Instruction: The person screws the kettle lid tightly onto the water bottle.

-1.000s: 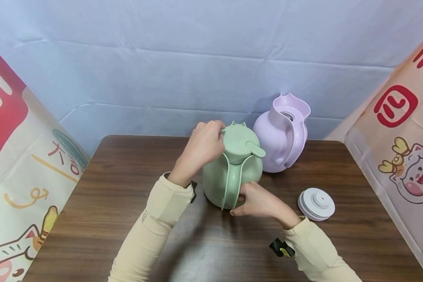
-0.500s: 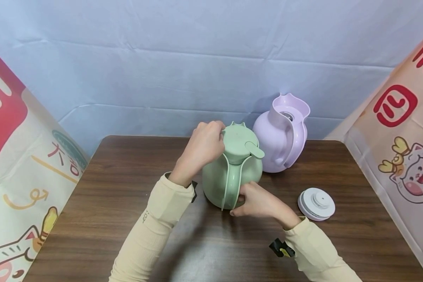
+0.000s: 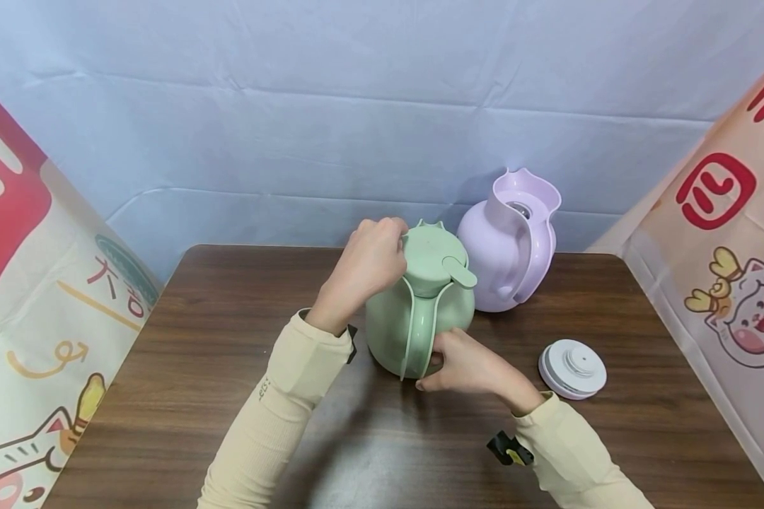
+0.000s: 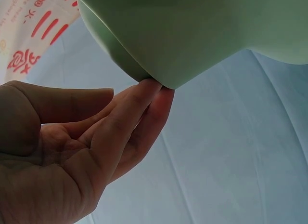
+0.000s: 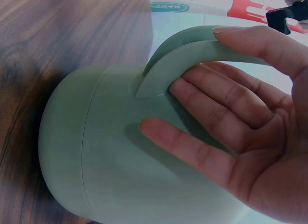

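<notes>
A green thermos jug (image 3: 388, 326) stands upright near the middle of the table, with its round green lid (image 3: 431, 247) on top and its handle (image 3: 423, 332) toward me. My left hand (image 3: 372, 258) is at the jug's upper left; in the left wrist view its fingertips touch the jug's rim (image 4: 144, 72), while the thumb stays apart from it. Low on the handle, my right hand (image 3: 463, 363) holds on: the right wrist view has the thumb over the handle (image 5: 192, 58) and fingers behind it, with one finger extended along the body.
Behind and to the right stands a lilac thermos jug (image 3: 486, 258) with its top uncovered. A round white stopper (image 3: 573, 369) lies on the wooden table (image 3: 216, 367) at the right. A pale cloth backdrop (image 3: 280, 127) hangs behind the table.
</notes>
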{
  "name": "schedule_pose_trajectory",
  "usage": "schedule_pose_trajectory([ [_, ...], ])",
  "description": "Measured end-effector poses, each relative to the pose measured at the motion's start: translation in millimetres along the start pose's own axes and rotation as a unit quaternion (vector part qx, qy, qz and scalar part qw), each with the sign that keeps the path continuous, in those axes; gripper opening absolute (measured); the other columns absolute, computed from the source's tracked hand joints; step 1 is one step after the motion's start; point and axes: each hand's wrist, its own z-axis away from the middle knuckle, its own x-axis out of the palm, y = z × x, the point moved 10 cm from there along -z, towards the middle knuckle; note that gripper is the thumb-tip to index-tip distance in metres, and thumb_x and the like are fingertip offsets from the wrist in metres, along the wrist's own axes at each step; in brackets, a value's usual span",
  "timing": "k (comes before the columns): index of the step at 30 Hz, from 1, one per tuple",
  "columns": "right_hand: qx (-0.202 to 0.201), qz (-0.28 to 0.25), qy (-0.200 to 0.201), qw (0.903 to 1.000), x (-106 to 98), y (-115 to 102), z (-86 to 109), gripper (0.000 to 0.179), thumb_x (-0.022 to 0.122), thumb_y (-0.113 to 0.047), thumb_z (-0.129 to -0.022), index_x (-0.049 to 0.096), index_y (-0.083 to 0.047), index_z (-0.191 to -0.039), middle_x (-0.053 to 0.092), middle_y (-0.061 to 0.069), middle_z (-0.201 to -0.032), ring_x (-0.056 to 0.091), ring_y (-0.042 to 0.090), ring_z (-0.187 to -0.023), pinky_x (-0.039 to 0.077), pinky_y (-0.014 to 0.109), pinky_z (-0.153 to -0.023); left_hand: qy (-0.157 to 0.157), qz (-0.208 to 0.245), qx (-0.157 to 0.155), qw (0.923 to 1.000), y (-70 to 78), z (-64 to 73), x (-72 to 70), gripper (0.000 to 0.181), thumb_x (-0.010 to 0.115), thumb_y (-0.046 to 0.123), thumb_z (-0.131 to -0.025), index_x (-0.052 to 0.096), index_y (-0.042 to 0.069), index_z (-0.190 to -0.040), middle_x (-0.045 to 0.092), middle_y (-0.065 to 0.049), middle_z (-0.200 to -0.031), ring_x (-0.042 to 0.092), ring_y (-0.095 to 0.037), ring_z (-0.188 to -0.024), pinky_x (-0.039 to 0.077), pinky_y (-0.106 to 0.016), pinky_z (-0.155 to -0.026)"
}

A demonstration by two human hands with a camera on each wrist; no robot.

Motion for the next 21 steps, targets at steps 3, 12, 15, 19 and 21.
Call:
schedule_pose_trajectory([
  [3, 0.003, 0.001, -0.001, 1.0000, 0.3, 0.3, 0.1, 0.018, 0.076, -0.011, -0.063, 0.062, -0.018, -0.073, 0.042, -0.017, -0.059, 0.037, 0.001, -0.060, 0.036, 0.021, -0.059, 0.002, -0.006, 0.002, 1.0000, 0.9, -0.6, -0.5, 0.023, 0.038, -0.011, -0.079, 0.039, 0.009, -0.066, 0.019, 0.002, -0.054, 0.019, -0.013, -0.054, 0.022, -0.024, -0.051],
  [12, -0.004, 0.006, 0.004, 1.0000, -0.7, -2.8, -0.1, 0.018, 0.076, -0.011, -0.062, 0.062, -0.018, -0.070, 0.039, -0.017, -0.057, 0.035, 0.000, -0.058, 0.034, 0.020, -0.056, 0.005, -0.011, 0.005, 0.9999, 2.6, -0.9, -1.6, 0.024, 0.038, -0.011, -0.079, 0.038, 0.009, -0.067, 0.018, 0.002, -0.054, 0.017, -0.012, -0.053, 0.021, -0.024, -0.050],
  [15, -0.003, 0.008, 0.003, 1.0000, -0.4, -2.9, 0.2, 0.018, 0.076, -0.011, -0.063, 0.061, -0.018, -0.070, 0.038, -0.017, -0.057, 0.034, 0.000, -0.058, 0.034, 0.020, -0.056, 0.001, -0.011, 0.002, 0.9999, 2.2, -1.2, -0.8, 0.022, 0.038, -0.011, -0.080, 0.043, 0.007, -0.070, 0.019, 0.002, -0.054, 0.018, -0.012, -0.053, 0.021, -0.024, -0.050],
  [19, -0.004, 0.010, 0.002, 0.9999, -0.5, -3.3, 0.5, 0.018, 0.075, -0.012, -0.063, 0.061, -0.019, -0.070, 0.037, -0.017, -0.056, 0.034, 0.000, -0.057, 0.033, 0.020, -0.056, -0.004, -0.012, 0.001, 0.9999, 2.9, -1.1, -0.8, 0.023, 0.039, -0.010, -0.081, 0.057, 0.003, -0.085, 0.023, 0.002, -0.053, 0.023, -0.013, -0.054, 0.025, -0.024, -0.052],
  [21, -0.005, 0.010, 0.002, 0.9999, -0.9, -3.8, 0.7, 0.017, 0.075, -0.012, -0.063, 0.061, -0.019, -0.070, 0.038, -0.017, -0.057, 0.034, 0.000, -0.058, 0.034, 0.020, -0.056, -0.006, -0.013, 0.001, 0.9999, 3.5, -1.2, -1.0, 0.025, 0.039, -0.010, -0.081, 0.059, 0.002, -0.090, 0.024, 0.001, -0.053, 0.025, -0.013, -0.054, 0.026, -0.025, -0.052],
])
